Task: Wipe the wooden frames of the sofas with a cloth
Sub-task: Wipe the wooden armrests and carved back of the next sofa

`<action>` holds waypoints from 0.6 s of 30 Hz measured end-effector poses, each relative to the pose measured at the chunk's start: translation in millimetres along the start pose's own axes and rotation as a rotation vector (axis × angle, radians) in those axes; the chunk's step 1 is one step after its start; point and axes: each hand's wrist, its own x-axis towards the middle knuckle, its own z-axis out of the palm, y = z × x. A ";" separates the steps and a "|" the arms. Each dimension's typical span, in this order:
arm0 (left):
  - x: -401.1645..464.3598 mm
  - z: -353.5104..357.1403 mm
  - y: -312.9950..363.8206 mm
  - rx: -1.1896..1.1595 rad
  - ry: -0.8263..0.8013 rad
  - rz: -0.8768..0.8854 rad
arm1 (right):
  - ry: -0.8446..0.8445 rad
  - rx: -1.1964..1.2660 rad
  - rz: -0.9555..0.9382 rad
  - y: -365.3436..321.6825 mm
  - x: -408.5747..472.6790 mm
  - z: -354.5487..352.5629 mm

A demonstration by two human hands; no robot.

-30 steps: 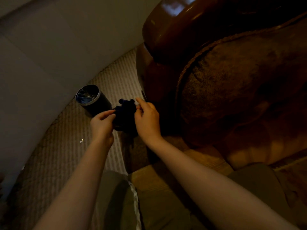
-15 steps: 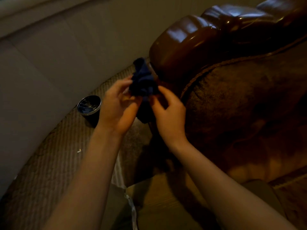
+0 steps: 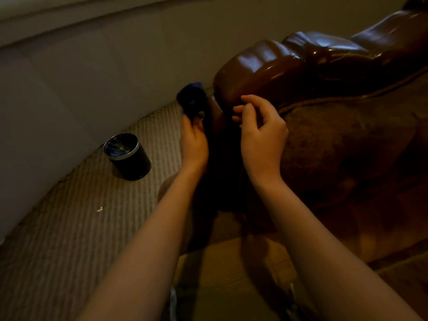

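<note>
Dim room, ribbed carpet (image 3: 88, 239) lower left, pale wall (image 3: 69, 77) upper left. Dark round bin (image 3: 127, 156) on carpet at centre left, contents unclear in gloom. Blue cloth (image 3: 192, 98) at upper centre, bunched, pinched in left hand (image 3: 193, 141), just beside glossy wooden sofa frame (image 3: 261, 72). Right hand (image 3: 261, 133) raised beside frame, fingers curled; cannot tell whether they pinch cloth. Both forearms extended forward.

Between your hands hung a dark blue cloth (image 3: 192, 98); right of them gleamed the glossy reddish-brown wooden frame (image 3: 266, 72); left sat a black can (image 3: 129, 158) on beige ribbed carpet (image 3: 81, 228).
</note>
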 end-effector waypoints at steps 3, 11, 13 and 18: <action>-6.8 -6.3 -33.7 -0.051 -0.061 -0.408 | -0.010 -0.051 -0.095 -6.0 4.7 3.5; -79.0 -7.7 -28.3 -0.522 -0.073 -0.371 | 0.012 -0.254 -0.529 -29.5 35.9 20.6; -71.1 -5.3 -10.5 -0.521 -0.093 -0.264 | -0.081 -0.448 -0.702 -38.7 40.4 33.9; -1.1 -5.5 11.3 -0.326 -0.125 -0.116 | -0.361 -1.153 -0.578 -46.5 86.6 45.9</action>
